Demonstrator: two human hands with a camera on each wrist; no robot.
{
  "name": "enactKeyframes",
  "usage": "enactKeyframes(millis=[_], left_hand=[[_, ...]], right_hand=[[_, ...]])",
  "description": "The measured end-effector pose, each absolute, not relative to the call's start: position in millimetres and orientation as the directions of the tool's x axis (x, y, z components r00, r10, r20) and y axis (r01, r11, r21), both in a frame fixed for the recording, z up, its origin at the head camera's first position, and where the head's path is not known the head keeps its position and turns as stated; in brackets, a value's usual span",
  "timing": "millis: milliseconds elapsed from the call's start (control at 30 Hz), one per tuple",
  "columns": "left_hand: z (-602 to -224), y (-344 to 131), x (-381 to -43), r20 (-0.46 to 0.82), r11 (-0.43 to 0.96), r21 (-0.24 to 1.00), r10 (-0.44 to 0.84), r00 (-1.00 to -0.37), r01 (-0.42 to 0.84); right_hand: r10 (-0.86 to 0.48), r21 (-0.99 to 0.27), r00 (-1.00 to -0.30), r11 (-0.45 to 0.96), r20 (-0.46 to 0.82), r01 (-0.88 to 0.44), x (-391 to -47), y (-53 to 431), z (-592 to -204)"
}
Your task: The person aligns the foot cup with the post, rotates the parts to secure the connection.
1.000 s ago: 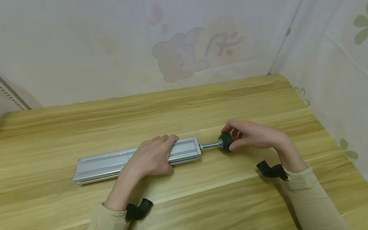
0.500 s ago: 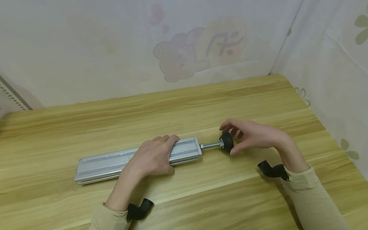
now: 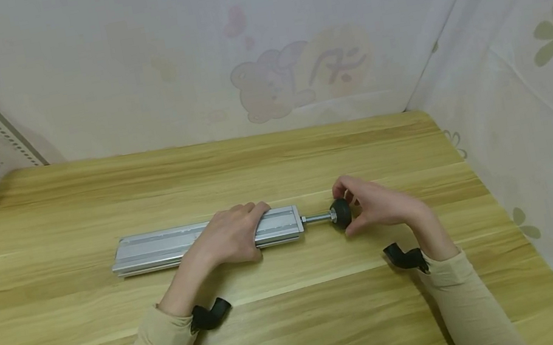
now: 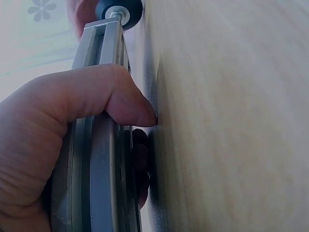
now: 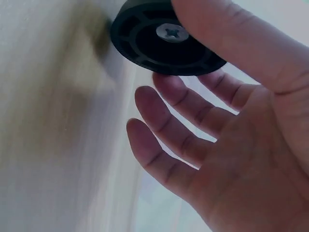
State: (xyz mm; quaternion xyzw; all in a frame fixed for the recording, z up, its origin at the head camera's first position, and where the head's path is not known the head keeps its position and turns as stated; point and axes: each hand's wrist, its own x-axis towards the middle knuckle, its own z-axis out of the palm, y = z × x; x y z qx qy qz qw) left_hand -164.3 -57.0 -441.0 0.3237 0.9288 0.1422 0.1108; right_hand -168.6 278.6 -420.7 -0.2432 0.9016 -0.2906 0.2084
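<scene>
A silver aluminium profile (image 3: 153, 246) lies lengthwise on the wooden table. My left hand (image 3: 227, 238) grips it near its right part, the thumb curled over the near side in the left wrist view and other fingertips showing beneath. From the profile's right end a threaded stem (image 3: 318, 218) leads to a black round levelling foot (image 3: 340, 213). My right hand (image 3: 381, 203) holds that foot by its rim, thumb on the near side and fingers on the far side. In the right wrist view the foot's ribbed underside (image 5: 145, 46) shows a cross-head screw (image 5: 172, 33) in its centre.
The wooden table (image 3: 304, 328) reaches back to a pale printed cloth wall (image 3: 152, 65), with another patterned cloth (image 3: 548, 106) along the right side. Black angled pieces (image 3: 211, 314) stick out from both beige sleeve cuffs, close above the table.
My right hand's fingers and thumb have shifted round the levelling foot, and the wrist has moved slightly left since half a second ago. The left hand and profile stay nearly in place.
</scene>
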Motion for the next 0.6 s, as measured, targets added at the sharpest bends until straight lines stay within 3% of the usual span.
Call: enactKeyframes(millis=[367, 600], left_hand=[[-439.5, -57.3, -163.8, -0.113, 0.753, 0.333, 0.630, -0.769, 0.568], [-439.6, -56.9, -163.6, -0.105, 0.749, 0.333, 0.634, -0.766, 0.574]], right_hand=[[-0.609, -0.596, -0.732, 0.722, -0.306, -0.352, -168.3, 288.8, -412.7], [-0.577, -0.625, -0.772, 0.713, -0.266, -0.317, -167.9, 285.0, -413.4]])
